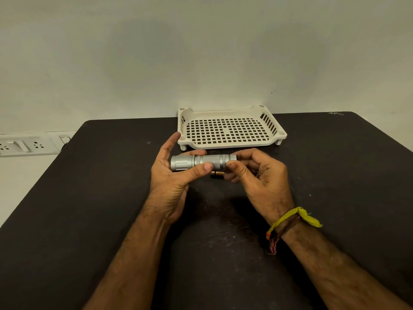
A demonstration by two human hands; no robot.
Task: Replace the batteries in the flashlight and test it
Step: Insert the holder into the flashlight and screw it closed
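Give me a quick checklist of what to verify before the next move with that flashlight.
1. Flashlight supported: ok, left hand holds its head end.
2. Tail end gripped: ok, right hand pinches it.
3. Battery within reach: ok, on the table beneath the flashlight.
4. Tail cap loose or tight: cannot tell.
5. Batteries inside: cannot tell.
6. Tray ready for parts: ok, nothing in it, just behind the hands.
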